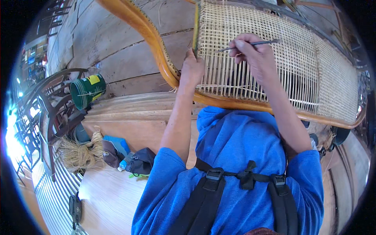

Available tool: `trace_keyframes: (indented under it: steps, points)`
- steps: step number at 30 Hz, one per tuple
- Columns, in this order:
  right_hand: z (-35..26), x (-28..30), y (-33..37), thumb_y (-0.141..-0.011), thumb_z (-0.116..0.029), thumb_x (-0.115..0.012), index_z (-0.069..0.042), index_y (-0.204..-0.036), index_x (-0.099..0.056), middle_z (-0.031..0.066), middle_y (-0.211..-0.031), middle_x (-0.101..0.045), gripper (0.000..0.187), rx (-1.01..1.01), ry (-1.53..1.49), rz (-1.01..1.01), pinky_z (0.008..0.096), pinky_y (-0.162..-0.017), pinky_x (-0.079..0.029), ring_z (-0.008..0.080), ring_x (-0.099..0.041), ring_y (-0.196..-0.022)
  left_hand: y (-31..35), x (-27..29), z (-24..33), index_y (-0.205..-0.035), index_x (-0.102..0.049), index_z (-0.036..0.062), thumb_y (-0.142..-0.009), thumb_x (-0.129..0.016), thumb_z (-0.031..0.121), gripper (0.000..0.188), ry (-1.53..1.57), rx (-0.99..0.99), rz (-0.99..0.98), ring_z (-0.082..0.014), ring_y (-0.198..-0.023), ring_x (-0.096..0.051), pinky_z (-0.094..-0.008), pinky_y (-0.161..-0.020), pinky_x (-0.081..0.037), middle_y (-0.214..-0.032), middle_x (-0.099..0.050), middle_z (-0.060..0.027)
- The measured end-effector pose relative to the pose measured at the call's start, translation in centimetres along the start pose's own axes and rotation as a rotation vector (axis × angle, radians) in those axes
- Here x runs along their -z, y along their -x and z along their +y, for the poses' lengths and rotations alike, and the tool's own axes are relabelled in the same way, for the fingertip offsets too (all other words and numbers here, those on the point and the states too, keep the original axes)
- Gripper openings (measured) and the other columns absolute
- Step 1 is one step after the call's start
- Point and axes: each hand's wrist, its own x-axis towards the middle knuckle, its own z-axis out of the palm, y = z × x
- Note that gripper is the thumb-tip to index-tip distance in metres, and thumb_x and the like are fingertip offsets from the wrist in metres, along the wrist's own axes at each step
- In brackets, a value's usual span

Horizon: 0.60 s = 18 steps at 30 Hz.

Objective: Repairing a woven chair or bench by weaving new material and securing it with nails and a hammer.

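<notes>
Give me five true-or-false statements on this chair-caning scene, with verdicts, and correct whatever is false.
1. The left hand is at the left edge of the woven panel. True.
2. The right hand holds a thin dark tool. True.
3. The bucket with a yellow patch is to the right of the panel. False: that green bucket is to its left.
4. The weave is equally close all over the panel. False: its right end is closely woven, but the lower left part has open gaps.
5. Black straps lie over a blue shirt. True.
</notes>
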Motion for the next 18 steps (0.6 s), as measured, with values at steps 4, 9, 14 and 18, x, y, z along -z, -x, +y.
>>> trace_keyframes:
  steps: [4, 9, 14, 18]
  points:
    - [3.4, -2.1, -3.0, -0.087, -0.013, -0.052, -0.004, -0.091, -0.052, 0.0062, -0.084, -0.060, 0.010, -0.016, -0.026, -0.040, 0.0220, -0.059, -0.047, 0.0109, -0.057, -0.070, 0.4, 0.3, 0.6, -0.116, -0.038, -0.0061, -0.078, -0.041, 0.009, 0.041, 0.060, -0.047, -0.021, -0.0452, -0.091, -0.053, -0.0485, -0.081, -0.041, -0.092, -0.055, -0.0328]
    - [5.4, -2.7, -4.2, -0.088, -0.010, -0.050, -0.002, -0.092, -0.052, 0.0067, -0.081, -0.061, 0.010, -0.068, -0.062, -0.025, 0.0206, -0.054, -0.046, 0.0101, -0.058, -0.064, -0.1, -0.3, -0.9, -0.116, -0.038, -0.0056, -0.078, -0.042, 0.008, 0.041, 0.089, -0.124, 0.079, -0.0451, -0.091, -0.053, -0.0484, -0.079, -0.042, -0.092, -0.055, -0.0330]
    - [5.9, -2.7, -4.7, -0.088, -0.011, -0.050, -0.002, -0.093, -0.052, 0.0071, -0.082, -0.060, 0.010, -0.127, -0.065, -0.011, 0.0214, -0.055, -0.046, 0.0105, -0.058, -0.065, 0.1, -0.1, -0.2, -0.117, -0.037, -0.0055, -0.078, -0.043, 0.009, 0.042, 0.075, -0.098, 0.054, -0.0449, -0.091, -0.053, -0.0481, -0.079, -0.042, -0.092, -0.055, -0.0330]
    - [6.3, -2.5, -5.0, -0.088, -0.010, -0.049, -0.002, -0.093, -0.052, 0.0072, -0.081, -0.060, 0.009, -0.124, -0.063, -0.025, 0.0219, -0.055, -0.047, 0.0107, -0.058, -0.065, 0.2, -0.1, 0.2, -0.116, -0.038, -0.0051, -0.077, -0.044, 0.009, 0.041, 0.081, -0.058, 0.045, -0.0446, -0.091, -0.053, -0.0481, -0.078, -0.043, -0.092, -0.055, -0.0328]
